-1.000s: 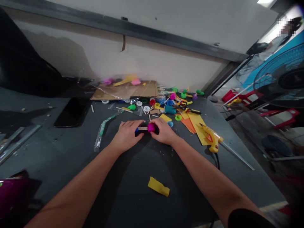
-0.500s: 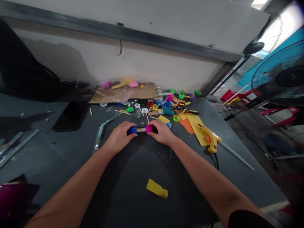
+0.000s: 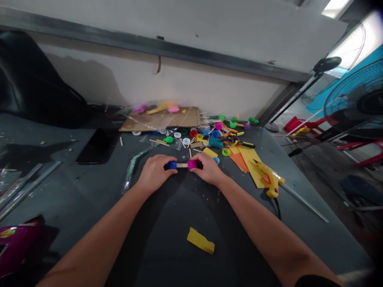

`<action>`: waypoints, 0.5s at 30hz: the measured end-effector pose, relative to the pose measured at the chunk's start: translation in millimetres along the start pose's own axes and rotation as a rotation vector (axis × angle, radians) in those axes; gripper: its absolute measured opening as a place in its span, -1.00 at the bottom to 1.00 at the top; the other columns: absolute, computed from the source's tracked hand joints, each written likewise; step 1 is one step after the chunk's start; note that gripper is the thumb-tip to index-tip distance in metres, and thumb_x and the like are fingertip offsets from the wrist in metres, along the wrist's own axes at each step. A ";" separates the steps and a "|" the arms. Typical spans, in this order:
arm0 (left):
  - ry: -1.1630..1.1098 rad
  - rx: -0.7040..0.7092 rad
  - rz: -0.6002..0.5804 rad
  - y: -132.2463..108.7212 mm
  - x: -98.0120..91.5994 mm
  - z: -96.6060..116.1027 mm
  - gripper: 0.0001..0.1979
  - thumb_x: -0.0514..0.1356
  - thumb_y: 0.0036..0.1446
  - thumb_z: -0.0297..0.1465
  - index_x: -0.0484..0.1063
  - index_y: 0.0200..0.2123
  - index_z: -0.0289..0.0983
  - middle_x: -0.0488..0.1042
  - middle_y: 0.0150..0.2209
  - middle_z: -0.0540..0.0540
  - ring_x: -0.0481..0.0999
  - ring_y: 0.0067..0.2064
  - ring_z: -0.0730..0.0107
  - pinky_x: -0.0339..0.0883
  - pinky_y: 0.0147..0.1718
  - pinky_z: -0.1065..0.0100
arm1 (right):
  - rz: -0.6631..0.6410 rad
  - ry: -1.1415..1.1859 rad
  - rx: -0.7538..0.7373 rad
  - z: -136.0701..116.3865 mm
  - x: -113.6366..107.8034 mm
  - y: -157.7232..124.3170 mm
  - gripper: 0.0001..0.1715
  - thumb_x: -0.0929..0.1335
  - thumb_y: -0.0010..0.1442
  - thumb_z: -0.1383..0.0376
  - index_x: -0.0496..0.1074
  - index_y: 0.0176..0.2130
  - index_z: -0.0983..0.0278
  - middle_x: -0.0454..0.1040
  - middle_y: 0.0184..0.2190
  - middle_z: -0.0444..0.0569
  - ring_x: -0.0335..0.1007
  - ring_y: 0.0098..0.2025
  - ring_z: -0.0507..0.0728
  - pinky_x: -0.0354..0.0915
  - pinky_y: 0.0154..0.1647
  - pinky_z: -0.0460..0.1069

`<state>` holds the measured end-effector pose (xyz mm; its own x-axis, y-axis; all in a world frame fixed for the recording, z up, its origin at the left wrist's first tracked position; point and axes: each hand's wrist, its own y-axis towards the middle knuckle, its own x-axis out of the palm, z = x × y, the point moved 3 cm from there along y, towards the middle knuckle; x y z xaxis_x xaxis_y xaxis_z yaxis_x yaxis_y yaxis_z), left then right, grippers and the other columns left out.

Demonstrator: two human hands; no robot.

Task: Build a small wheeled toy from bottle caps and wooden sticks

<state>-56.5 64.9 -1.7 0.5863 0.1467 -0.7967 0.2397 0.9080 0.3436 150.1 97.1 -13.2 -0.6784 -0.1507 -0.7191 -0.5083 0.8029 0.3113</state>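
Between thumb and fingers, my left hand [image 3: 155, 172] pinches a blue bottle cap [image 3: 172, 164]. A magenta bottle cap [image 3: 192, 164] is gripped the same way by my right hand [image 3: 208, 168]. Short wooden sticks [image 3: 182, 165] bridge the gap from one cap to the other; how they are fixed is hidden. Both hands are close to the dark grey table, near its middle. Just beyond them lie loose caps, among them a white cap [image 3: 186, 141] and a light blue cap [image 3: 216, 160] beside my right hand.
A yellow glue gun [image 3: 271, 180] lies right on yellow and orange sheets [image 3: 239, 160]. Pliers [image 3: 239, 142] and a cardboard piece [image 3: 167, 121] are farther back. To the left are a black phone [image 3: 97, 146] and clear strips [image 3: 32, 185]. A yellow scrap [image 3: 201, 240] lies in front.
The view has shifted slightly, so everything appears a little lower and farther right. Both hands keep the same hold on the two caps.
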 end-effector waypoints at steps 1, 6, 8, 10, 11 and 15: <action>-0.018 -0.008 0.002 -0.4 0.5 -0.7 -0.73 0.29 0.00 -0.33 0.47 -0.16 -0.11 0.54 -0.17 -0.07 0.48 -0.09 0.15 0.29 -0.10 0.12 | 0.000 0.000 0.007 0.0 0.1 0.1 -0.72 0.43 0.02 0.35 0.37 -0.22 0.24 0.39 -0.28 -0.02 0.30 -0.19 0.15 0.26 -0.19 0.05; -0.059 -0.098 -0.051 -1.7 1.8 -1.1 -0.71 0.28 0.01 -0.33 0.47 -0.14 -0.11 0.53 -0.15 -0.04 0.47 -0.08 0.20 0.29 -0.08 0.19 | 0.000 -0.012 0.013 -0.7 0.3 0.5 -0.73 0.44 0.02 0.38 0.36 -0.23 0.24 0.39 -0.29 -0.04 0.30 -0.21 0.13 0.26 -0.19 0.04; -0.047 -0.143 -0.088 -1.5 1.1 0.0 -0.70 0.28 0.01 -0.34 0.47 -0.12 -0.12 0.53 -0.13 -0.03 0.47 -0.07 0.21 0.27 -0.05 0.21 | 0.005 -0.012 -0.005 -0.6 0.7 0.4 -0.72 0.44 0.02 0.39 0.36 -0.24 0.24 0.40 -0.29 -0.04 0.30 -0.20 0.13 0.27 -0.19 0.04; -0.046 -0.165 -0.106 -1.0 0.0 1.2 -0.69 0.28 0.02 -0.35 0.47 -0.11 -0.12 0.53 -0.11 -0.04 0.46 -0.06 0.22 0.26 -0.03 0.22 | 0.011 -0.017 -0.021 -0.2 1.1 0.2 -0.71 0.45 0.01 0.39 0.36 -0.24 0.24 0.40 -0.29 -0.03 0.30 -0.19 0.14 0.27 -0.20 0.04; -0.048 -0.170 -0.109 -0.8 -0.5 1.7 -0.69 0.28 0.01 -0.35 0.47 -0.11 -0.13 0.53 -0.11 -0.04 0.46 -0.05 0.21 0.26 -0.03 0.22 | 0.011 -0.021 -0.024 0.1 1.4 0.1 -0.71 0.45 0.01 0.38 0.36 -0.24 0.24 0.40 -0.28 -0.03 0.30 -0.19 0.15 0.27 -0.20 0.04; -0.053 -0.171 -0.120 -0.5 -0.7 1.5 -0.68 0.28 0.01 -0.35 0.47 -0.10 -0.12 0.53 -0.10 -0.04 0.47 -0.06 0.21 0.26 -0.03 0.22 | 0.008 -0.026 -0.016 0.4 1.4 -0.1 -0.70 0.45 0.01 0.39 0.36 -0.23 0.24 0.40 -0.28 -0.03 0.31 -0.19 0.15 0.27 -0.20 0.04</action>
<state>-55.9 63.8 -0.6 0.6021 0.0169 -0.7982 0.1778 0.9718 0.1547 149.5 97.1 -14.5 -0.6689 -0.1290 -0.7321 -0.5112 0.7948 0.3271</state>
